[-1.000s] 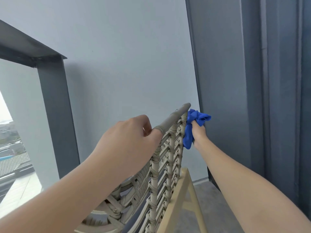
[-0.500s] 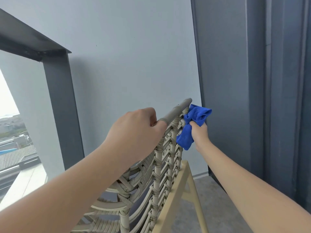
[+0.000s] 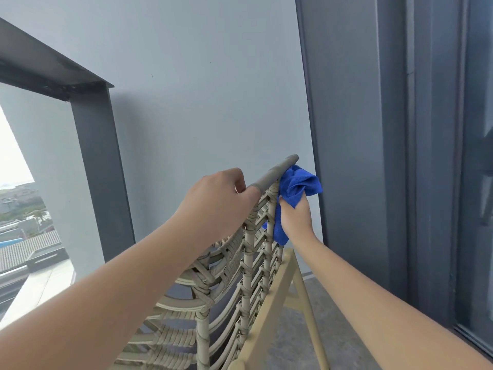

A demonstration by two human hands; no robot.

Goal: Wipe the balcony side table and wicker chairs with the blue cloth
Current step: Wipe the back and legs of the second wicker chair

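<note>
We see the wicker chair (image 3: pixel 248 265) from behind and above, its woven back running away from us toward the pale wall (image 3: pixel 200 89). Our left hand (image 3: pixel 216 206) is curled over the grey top rail (image 3: pixel 274 173) of the chair back, fingers closed around it on the far side, so it grips the rail near its middle. Our right hand (image 3: pixel 294 218) is at the right end of the back, just under the end of the rail. Its fingers are closed around the blue cloth (image 3: pixel 298 186), which is bunched up. The upper part of the cloth swells out above the hand and touches the rail end, and a lower part hangs down against the outer woven edge of the chair. Below this, a light wooden frame (image 3: pixel 290 287) of the chair slopes down to the grey floor (image 3: pixel 333 303). On the right stands a dark door frame (image 3: pixel 346 129). On the left a dark metal railing post (image 3: pixel 98 161) stands before roofs far away.
</note>
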